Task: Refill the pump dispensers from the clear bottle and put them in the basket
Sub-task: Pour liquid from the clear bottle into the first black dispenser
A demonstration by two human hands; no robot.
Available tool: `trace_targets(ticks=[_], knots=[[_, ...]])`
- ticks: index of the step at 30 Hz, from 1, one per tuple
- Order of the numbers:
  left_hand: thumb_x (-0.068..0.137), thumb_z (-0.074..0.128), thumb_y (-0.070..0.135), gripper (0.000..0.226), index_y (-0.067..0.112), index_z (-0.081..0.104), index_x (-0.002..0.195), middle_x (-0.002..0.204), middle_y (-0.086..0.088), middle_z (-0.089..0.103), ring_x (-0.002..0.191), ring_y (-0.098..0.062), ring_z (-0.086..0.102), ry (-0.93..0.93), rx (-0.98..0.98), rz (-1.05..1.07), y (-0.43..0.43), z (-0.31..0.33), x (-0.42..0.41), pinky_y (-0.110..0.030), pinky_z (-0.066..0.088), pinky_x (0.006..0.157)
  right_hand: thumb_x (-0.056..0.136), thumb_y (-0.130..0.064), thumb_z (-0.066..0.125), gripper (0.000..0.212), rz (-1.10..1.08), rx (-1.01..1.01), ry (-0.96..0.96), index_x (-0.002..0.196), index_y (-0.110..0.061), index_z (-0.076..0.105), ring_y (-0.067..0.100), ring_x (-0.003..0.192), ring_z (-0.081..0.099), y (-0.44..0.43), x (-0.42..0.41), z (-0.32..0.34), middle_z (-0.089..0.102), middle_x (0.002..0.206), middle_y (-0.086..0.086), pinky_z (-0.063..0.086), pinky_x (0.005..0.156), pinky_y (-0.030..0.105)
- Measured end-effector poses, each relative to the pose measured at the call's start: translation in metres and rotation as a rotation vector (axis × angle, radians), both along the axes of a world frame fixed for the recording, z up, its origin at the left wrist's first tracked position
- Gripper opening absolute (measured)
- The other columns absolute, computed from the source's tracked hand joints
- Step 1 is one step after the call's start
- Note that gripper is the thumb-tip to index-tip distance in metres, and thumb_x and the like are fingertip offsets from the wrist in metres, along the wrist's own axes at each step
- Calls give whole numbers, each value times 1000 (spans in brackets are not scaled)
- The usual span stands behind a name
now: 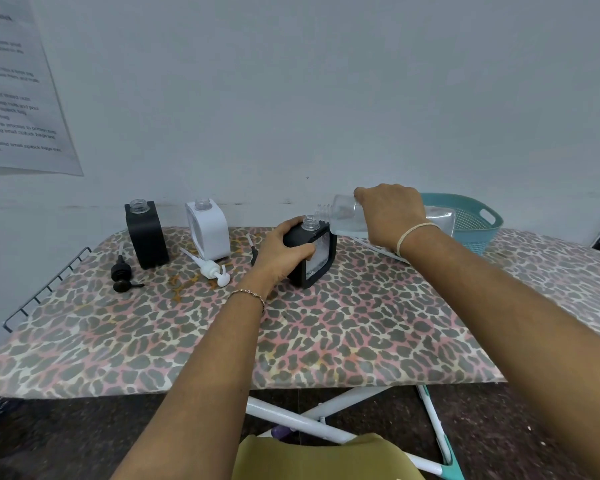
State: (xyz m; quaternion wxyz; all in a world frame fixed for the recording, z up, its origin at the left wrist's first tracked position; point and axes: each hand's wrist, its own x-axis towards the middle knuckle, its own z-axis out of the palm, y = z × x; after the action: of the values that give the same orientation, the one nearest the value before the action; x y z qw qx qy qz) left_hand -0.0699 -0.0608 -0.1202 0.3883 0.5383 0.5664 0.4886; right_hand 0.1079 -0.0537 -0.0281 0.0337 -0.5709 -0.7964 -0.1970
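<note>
My left hand (280, 252) grips a black square dispenser (317, 258) with a clear window, standing uncapped on the leopard-print board (222, 334). My right hand (390, 213) holds the clear bottle (343, 216) tipped on its side, its open mouth just above and right of the dispenser's neck. A second black dispenser (146, 235) and a white dispenser (210, 230) stand uncapped at the back left. A black pump head (122, 275) and a white pump head (212, 268) lie in front of them. Another pump (253, 249) lies partly hidden behind my left hand. The teal basket (478, 223) sits behind my right wrist.
The board's wire rack (45, 289) juts out at the left end. A wall with a printed sheet (18, 88) stands right behind the board. White folding legs (326, 417) and an olive object (323, 459) lie below the near edge.
</note>
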Motion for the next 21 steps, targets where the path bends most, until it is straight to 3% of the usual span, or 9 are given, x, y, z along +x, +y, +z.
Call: trace_targets(ticks=[5, 21], knots=[[75, 66, 2, 63, 25, 54, 133, 110, 6, 61, 88, 1, 59, 2, 7, -3, 1, -1, 0, -14, 52, 70, 80, 1, 55, 38, 1, 4, -6, 114, -15, 52, 22, 69, 45, 1, 0, 0, 35, 64, -1, 36, 62, 31], [75, 66, 4, 63, 26, 53, 132, 111, 5, 60, 86, 2, 58, 21, 8, -1, 0, -1, 0, -13, 51, 68, 81, -1, 55, 40, 9, 4, -15, 118, -15, 53, 22, 71, 45, 1, -1, 2, 33, 64, -1, 36, 63, 31]])
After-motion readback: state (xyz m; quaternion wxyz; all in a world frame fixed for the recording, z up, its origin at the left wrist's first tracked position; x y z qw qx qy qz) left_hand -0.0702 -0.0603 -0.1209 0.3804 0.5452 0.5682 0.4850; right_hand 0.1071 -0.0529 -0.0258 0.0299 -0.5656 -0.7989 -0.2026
